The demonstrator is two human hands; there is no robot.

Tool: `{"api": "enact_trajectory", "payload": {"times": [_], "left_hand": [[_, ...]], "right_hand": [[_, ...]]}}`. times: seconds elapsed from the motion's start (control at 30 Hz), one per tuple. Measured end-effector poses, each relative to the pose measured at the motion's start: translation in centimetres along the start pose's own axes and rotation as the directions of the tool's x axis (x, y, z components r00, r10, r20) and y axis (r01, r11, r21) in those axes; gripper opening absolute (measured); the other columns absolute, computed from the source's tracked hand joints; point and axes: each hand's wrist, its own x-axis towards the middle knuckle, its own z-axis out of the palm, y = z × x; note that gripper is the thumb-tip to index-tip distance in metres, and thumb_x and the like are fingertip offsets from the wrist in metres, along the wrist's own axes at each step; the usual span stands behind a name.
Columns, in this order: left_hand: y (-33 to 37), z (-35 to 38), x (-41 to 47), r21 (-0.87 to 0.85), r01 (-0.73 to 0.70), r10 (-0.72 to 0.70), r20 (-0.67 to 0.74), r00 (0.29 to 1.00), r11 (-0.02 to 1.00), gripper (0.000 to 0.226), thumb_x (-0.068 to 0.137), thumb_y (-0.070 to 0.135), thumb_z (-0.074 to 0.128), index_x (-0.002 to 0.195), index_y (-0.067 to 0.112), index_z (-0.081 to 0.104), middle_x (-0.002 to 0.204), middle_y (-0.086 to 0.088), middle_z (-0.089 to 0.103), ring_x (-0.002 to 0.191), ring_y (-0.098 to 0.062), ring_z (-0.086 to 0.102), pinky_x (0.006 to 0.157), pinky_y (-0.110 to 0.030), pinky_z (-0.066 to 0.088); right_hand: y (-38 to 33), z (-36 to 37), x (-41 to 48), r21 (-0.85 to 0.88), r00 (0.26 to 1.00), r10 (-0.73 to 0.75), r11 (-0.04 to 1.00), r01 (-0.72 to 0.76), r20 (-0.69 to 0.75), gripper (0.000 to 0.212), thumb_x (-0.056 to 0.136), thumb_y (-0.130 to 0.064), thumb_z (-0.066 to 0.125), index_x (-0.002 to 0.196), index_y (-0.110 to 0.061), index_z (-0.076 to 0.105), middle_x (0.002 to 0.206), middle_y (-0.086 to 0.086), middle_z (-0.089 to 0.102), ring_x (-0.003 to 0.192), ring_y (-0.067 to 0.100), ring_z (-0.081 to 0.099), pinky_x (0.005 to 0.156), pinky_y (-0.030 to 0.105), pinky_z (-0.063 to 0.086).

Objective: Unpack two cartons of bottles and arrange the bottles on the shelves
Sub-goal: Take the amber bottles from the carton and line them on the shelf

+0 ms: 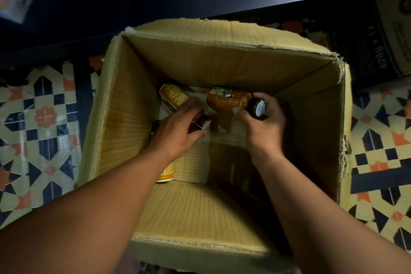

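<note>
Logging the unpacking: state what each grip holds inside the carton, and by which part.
Left-hand grip: the left amber bottle, round its neck by the cap. Right-hand grip: the right amber bottle, round its capped neck.

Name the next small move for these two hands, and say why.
Probably lift both straight up out of the carton: the left hand grips the left bottle, the right hand grips the right bottle, both low between its walls.

Left grip (178,131), right grip (260,127) — each clutching bottle (226,100).
</note>
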Motion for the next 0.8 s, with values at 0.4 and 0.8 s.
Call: {"api": "enact_trajectory", "payload": {"times": [0.4,0.8], "left_hand": [[1.9,-1.9,-0.2,0.056,0.008,0.003,-0.194,0.981,0.998,0.051,0.081,0.047,0.079,0.117,0.015,0.061,0.116,-0.003,0.064,0.096,-0.027,0.066,0.075,-0.040,0.056],[11.1,-11.6,-4.1,-0.140,0.208,-0.237,-0.241,0.941,0.968,0.050,0.085,0.068,0.058,0.127,0.042,0.048,0.090,0.007,0.070,0.077,-0.012,0.069,0.063,-0.036,0.059]], "right_hand": [[-1.7,-0.2,-1.4,-0.113,0.999,-0.032,0.993,0.034,0.018,0.050,0.079,-0.011,0.086,0.125,-0.021,0.066,0.117,-0.011,0.066,0.102,-0.016,0.057,0.092,0.012,0.048],[-13.4,-4.2,-6.5,-0.384,0.949,-0.169,0.884,0.265,0.267,0.052,0.085,-0.024,0.082,0.131,-0.036,0.061,0.124,-0.012,0.063,0.116,0.004,0.057,0.098,0.031,0.052]]}}
